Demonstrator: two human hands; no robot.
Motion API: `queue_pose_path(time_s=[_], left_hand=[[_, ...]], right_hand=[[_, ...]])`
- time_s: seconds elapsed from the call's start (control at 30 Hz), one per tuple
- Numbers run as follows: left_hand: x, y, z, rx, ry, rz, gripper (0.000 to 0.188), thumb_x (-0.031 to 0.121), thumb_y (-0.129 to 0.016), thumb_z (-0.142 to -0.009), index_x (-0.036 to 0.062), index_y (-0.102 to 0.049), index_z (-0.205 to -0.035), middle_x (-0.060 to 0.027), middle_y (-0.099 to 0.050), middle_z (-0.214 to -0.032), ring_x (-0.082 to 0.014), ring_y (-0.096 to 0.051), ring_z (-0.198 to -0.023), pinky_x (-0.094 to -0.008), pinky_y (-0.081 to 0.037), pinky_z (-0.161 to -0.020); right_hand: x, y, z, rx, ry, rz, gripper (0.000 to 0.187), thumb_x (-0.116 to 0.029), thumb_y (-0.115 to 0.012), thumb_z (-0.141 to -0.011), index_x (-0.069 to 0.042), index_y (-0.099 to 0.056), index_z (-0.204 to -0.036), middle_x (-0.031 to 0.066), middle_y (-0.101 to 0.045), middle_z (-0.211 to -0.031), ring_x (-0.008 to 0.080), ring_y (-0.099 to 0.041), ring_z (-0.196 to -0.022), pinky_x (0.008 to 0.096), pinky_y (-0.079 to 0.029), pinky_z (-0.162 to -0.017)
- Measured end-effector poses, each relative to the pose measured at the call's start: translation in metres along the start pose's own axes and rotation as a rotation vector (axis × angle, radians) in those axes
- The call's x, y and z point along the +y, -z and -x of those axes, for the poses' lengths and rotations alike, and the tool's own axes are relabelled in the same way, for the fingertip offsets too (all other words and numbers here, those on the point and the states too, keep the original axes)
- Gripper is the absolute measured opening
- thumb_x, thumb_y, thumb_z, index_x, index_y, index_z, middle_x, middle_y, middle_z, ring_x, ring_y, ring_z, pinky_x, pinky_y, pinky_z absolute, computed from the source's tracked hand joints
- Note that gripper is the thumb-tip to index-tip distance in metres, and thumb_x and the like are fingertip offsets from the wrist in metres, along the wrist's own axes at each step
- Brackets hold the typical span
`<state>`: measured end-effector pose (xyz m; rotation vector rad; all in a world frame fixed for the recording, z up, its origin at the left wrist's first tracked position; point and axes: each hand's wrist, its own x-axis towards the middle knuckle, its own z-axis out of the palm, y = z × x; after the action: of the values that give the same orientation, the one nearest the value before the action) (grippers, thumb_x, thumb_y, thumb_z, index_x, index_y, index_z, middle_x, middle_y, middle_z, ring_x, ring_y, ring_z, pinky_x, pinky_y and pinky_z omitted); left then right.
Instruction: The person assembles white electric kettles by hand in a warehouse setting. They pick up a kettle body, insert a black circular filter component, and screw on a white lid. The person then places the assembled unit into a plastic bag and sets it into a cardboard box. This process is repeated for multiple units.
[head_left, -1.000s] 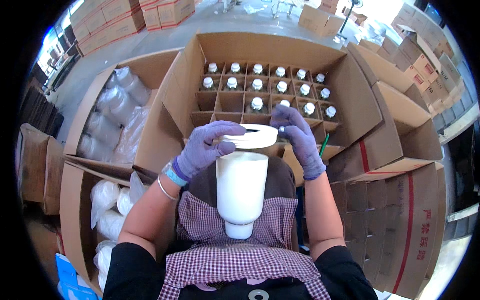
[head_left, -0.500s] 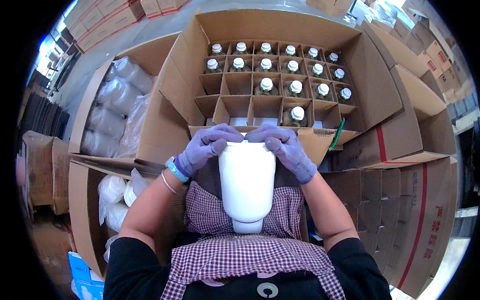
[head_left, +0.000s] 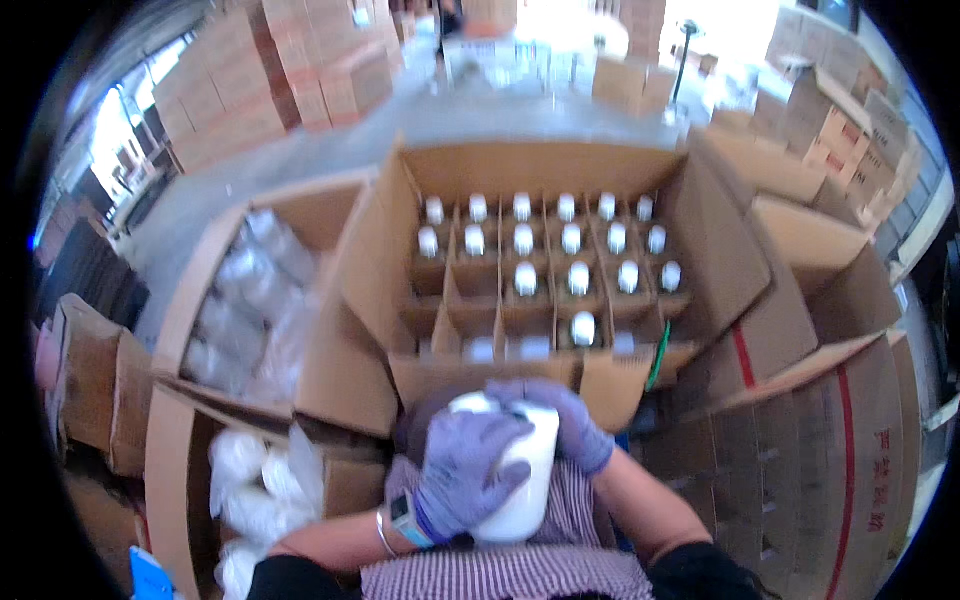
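A white container (head_left: pixel 541 462), wide-bodied, is between my gloved hands, close to my checked apron (head_left: pixel 500 575). My left hand (head_left: pixel 462 470), in a purple glove, is wrapped over its left side with the thumb across its front. Around the far right rim curls my right hand (head_left: pixel 570 425), gloved the same. Motion smears the fingers somewhat, and the container's lower end is partly hidden. Just beyond my hands stands an open carton (head_left: pixel 540 165) with cardboard dividers. Several white-capped glass bottles (head_left: pixel 583 329) stand in its cells; some nearer cells hold no capped bottle.
Left of the carton is a box (head_left: pixel 190 325) of clear plastic-wrapped items (head_left: pixel 250 280). Below it, another box (head_left: pixel 170 490) holds white wrapped pieces (head_left: pixel 270 480). A green strip (head_left: pixel 660 358) sticks up at the carton's near right corner. Divided cartons (head_left: pixel 800 480) stand at right.
My view has tilted up, showing more floor and stacked boxes. My left hand has moved from the container's far rim down around its side; the right stays near the rim.
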<state>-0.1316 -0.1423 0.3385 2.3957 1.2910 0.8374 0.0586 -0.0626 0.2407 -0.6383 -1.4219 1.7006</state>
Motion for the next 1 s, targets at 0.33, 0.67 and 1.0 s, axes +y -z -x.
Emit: queue_pose_path(time_s=[0.33, 0.67, 1.0], left_hand=[[-0.146, -0.072, -0.024, -0.136, 0.444, 1.305, 0.058, 0.048, -0.037, -0.107, -0.0003, -0.068, -0.114, -0.0098, -0.071, -0.111, -0.0172, -0.066, -0.1, -0.0331, -0.051, -0.094], [-0.06, -0.052, 0.017, 0.293, 0.272, 0.665, 0.039, 0.035, -0.051, -0.103, 0.0006, -0.071, -0.103, -0.011, -0.072, -0.102, -0.0188, -0.068, -0.094, -0.0341, -0.054, -0.086], [-0.195, -0.098, 0.028, -0.11, 0.375, -0.537, 0.056, 0.049, -0.05, -0.097, 0.0143, -0.055, -0.14, -0.0133, -0.056, -0.142, -0.0343, -0.045, -0.134, -0.0614, -0.025, -0.111]], right_hand=[[-0.033, -0.032, 0.01, 0.336, 0.407, 0.633, 0.034, -0.018, -0.052, -0.095, -0.002, -0.068, -0.12, 0.0167, -0.069, -0.115, 0.0326, -0.063, -0.113, 0.0413, -0.045, -0.104], [0.006, -0.019, 0.027, 0.423, -0.03, -0.043, 0.027, -0.023, -0.063, -0.092, 0.002, -0.073, -0.097, 0.0163, -0.072, -0.103, 0.027, -0.067, -0.107, 0.035, -0.049, -0.096], [-0.09, -0.074, 0.049, -0.143, 0.578, 0.61, 0.045, -0.032, -0.059, -0.096, -0.002, -0.063, -0.13, 0.0164, -0.065, -0.129, 0.0336, -0.055, -0.13, 0.0447, -0.034, -0.115]])
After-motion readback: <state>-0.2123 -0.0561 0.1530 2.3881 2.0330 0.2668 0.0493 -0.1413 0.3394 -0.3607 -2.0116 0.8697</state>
